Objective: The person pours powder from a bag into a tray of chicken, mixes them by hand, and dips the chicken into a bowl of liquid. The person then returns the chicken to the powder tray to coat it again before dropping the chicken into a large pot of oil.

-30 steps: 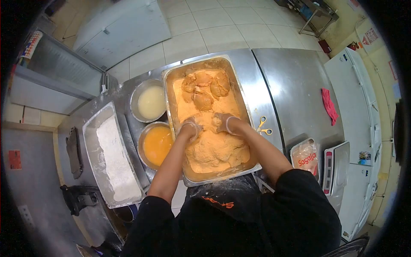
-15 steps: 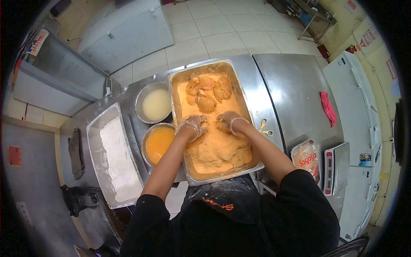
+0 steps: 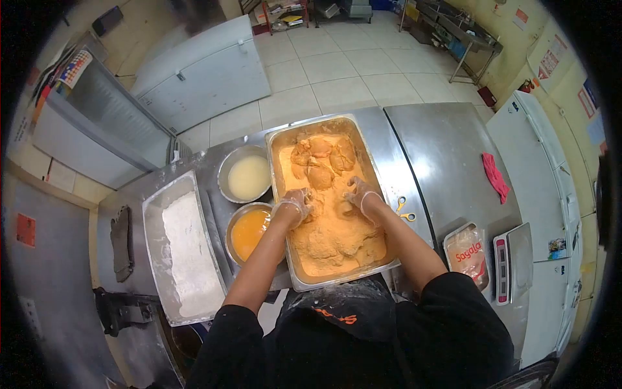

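A deep metal tray (image 3: 278,188) holds orange breading mix (image 3: 330,211). Pieces that look like coated chicken (image 3: 319,176) lie together at its far end, and a lumpy, crumb-covered mound (image 3: 337,243) fills the near end. Both hands wear clear plastic gloves. At the tray's left side, my left hand (image 3: 296,205) rests in the breading with its fingers loosely bent and apart, nothing visible in them. Opposite it, my right hand (image 3: 364,197) touches the breading with fingers spread and holds nothing I can see. Some fingertips are hidden by the crumbs.
To the left stand a bowl of pale liquid (image 3: 249,177), a bowl of orange liquid (image 3: 249,233) and a tray of white flour (image 3: 188,253). Yellow scissors (image 3: 405,209), a pink cloth (image 3: 495,178), a bagged package (image 3: 466,255) and a scale (image 3: 514,262) lie rightward.
My hands have moved slightly apart, and the right hand's fingers have spread. The camera has tilted up, so the table sits lower in view.
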Demonstrator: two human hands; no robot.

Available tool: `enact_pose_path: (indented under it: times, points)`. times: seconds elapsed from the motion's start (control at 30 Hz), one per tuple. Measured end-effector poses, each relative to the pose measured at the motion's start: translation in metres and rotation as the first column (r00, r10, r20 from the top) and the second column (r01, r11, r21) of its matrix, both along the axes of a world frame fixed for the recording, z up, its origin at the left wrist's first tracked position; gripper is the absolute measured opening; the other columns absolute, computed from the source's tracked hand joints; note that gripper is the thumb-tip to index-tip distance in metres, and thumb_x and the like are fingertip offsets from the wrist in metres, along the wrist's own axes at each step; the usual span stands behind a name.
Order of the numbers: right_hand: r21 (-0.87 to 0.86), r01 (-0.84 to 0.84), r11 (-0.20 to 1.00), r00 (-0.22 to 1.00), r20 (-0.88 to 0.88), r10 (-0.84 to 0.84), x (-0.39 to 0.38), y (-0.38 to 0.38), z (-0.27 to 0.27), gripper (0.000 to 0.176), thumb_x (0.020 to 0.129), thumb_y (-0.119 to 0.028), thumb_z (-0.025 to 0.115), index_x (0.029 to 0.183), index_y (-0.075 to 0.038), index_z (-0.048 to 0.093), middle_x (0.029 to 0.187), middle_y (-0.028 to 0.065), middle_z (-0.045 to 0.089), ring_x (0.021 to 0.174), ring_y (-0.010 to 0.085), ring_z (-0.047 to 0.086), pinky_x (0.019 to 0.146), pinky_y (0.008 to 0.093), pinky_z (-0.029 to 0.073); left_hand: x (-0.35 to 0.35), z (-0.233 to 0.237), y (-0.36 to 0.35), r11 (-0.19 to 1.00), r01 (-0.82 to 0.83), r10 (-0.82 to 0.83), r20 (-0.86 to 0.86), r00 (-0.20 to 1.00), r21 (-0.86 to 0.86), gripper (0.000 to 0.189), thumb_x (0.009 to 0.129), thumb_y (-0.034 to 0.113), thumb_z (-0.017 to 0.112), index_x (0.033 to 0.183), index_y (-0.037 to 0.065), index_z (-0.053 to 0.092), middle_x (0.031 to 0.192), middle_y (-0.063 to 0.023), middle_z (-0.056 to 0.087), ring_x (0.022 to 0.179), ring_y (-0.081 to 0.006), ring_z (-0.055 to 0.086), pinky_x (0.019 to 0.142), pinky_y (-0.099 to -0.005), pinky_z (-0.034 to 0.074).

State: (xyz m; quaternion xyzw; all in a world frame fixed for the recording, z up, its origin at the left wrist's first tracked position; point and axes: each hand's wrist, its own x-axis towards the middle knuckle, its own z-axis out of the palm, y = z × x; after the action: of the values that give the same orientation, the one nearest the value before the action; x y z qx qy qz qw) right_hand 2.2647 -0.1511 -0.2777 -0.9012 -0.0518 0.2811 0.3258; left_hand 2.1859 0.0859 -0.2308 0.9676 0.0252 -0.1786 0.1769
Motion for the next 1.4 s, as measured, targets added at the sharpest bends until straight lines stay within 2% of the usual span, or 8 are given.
enact_pose_path:
  times: [0.43, 0.53, 0.73, 0.83, 0.93, 1.03, 1.23, 1.4]
  points:
    - [-0.261, 0.037, 0.965, 0.997, 0.081, -0.016, -0.061, 0.011, 0.009, 0.085, 0.079, -0.039, 0.077, 0.144, -0.005, 0.034, 0.12, 0.0299, 0.061, 0.113, 0.0399, 0.06, 0.095, 0.0409, 0.048, -0.011, -0.025, -0.009, 1.0, -0.006, 0.003, 0.205, 0.979, 0.013, 0.043, 0.08, 0.026, 0.072, 0.116, 0.004, 0.064, 0.116, -0.0215, 0.065, 0.105, -0.0353, 0.064, 0.092, -0.0431, 0.051]
    - [-0.27, 0.08, 0.959, 0.995, 0.076, -0.062, -0.052, 0.013, -0.006, 0.079, 0.08, -0.035, 0.075, 0.142, -0.007, 0.035, 0.117, 0.0296, 0.062, 0.112, 0.0396, 0.061, 0.094, 0.0406, 0.049, -0.022, -0.027, -0.004, 0.987, -0.033, 0.09, 0.37, 0.925, -0.158, 0.042, 0.079, 0.025, 0.073, 0.115, 0.004, 0.065, 0.113, -0.0212, 0.066, 0.103, -0.036, 0.065, 0.09, -0.0431, 0.052]
    - [0.074, 0.293, 0.953, 0.885, 0.357, -0.299, -0.027, 0.01, -0.042, 0.053, 0.077, -0.022, 0.075, 0.124, -0.006, 0.055, 0.107, 0.021, 0.068, 0.101, 0.035, 0.066, 0.085, 0.0405, 0.052, -0.017, -0.002, -0.009, 0.986, -0.118, 0.143, 0.238, 0.961, -0.114, 0.041, 0.076, 0.024, 0.076, 0.11, 0.004, 0.066, 0.106, -0.0197, 0.069, 0.1, -0.035, 0.066, 0.088, -0.0415, 0.053]
    - [0.085, 0.474, 0.876, 0.85, 0.214, -0.481, -0.012, 0.012, -0.079, 0.044, 0.074, -0.02, 0.078, 0.113, -0.005, 0.063, 0.103, 0.0149, 0.069, 0.093, 0.028, 0.067, 0.081, 0.0374, 0.052, -0.018, -0.002, -0.012, 0.975, -0.174, 0.189, 0.107, 0.976, -0.137, 0.036, 0.074, 0.023, 0.077, 0.104, 0.005, 0.067, 0.104, -0.0188, 0.069, 0.099, -0.0338, 0.066, 0.086, -0.0403, 0.054]
    - [0.034, 0.405, 0.914, 0.902, 0.148, -0.405, -0.017, 0.004, -0.072, 0.043, 0.071, -0.021, 0.081, 0.107, -0.004, 0.065, 0.101, 0.0108, 0.069, 0.089, 0.0232, 0.065, 0.079, 0.0351, 0.052, -0.006, -0.047, -0.004, 0.992, -0.092, 0.104, 0.145, 0.984, -0.089, 0.031, 0.075, 0.022, 0.076, 0.098, 0.005, 0.067, 0.101, -0.0185, 0.07, 0.098, -0.034, 0.067, 0.084, -0.0403, 0.054]
    - [0.352, 0.286, 0.891, 0.899, 0.223, -0.377, -0.018, 0.001, -0.089, 0.038, 0.071, -0.023, 0.08, 0.102, -0.006, 0.066, 0.096, 0.0099, 0.069, 0.086, 0.023, 0.065, 0.076, 0.0358, 0.052, -0.008, -0.064, 0.003, 0.964, -0.124, 0.174, 0.203, 0.964, -0.237, 0.029, 0.076, 0.022, 0.076, 0.098, 0.006, 0.067, 0.099, -0.0185, 0.07, 0.096, -0.0349, 0.066, 0.083, -0.0409, 0.054]
    - [0.16, 0.008, 0.987, 0.936, 0.346, -0.064, -0.023, -0.002, 0.076, 0.03, 0.074, -0.023, 0.073, 0.1, -0.008, 0.067, 0.091, 0.0126, 0.069, 0.084, 0.0251, 0.067, 0.075, 0.0356, 0.052, -0.035, 0.048, 0.001, 0.937, -0.143, 0.239, 0.286, 0.928, -0.318, 0.028, 0.08, 0.029, 0.072, 0.092, 0.004, 0.065, 0.085, -0.0156, 0.068, 0.083, -0.0313, 0.067, 0.077, -0.0397, 0.054]
    - [-0.273, -0.277, 0.921, 0.904, 0.251, 0.346, -0.01, 0.014, 0.099, 0.026, 0.072, -0.021, 0.074, 0.094, -0.008, 0.067, 0.089, 0.011, 0.07, 0.083, 0.0269, 0.066, 0.074, 0.0355, 0.052, -0.026, 0.046, 0.019, 0.982, 0.033, 0.025, 0.302, 0.953, -0.186, 0.03, 0.079, 0.025, 0.074, 0.096, 0.002, 0.065, 0.087, -0.0193, 0.068, 0.083, -0.036, 0.066, 0.076, -0.0428, 0.053]
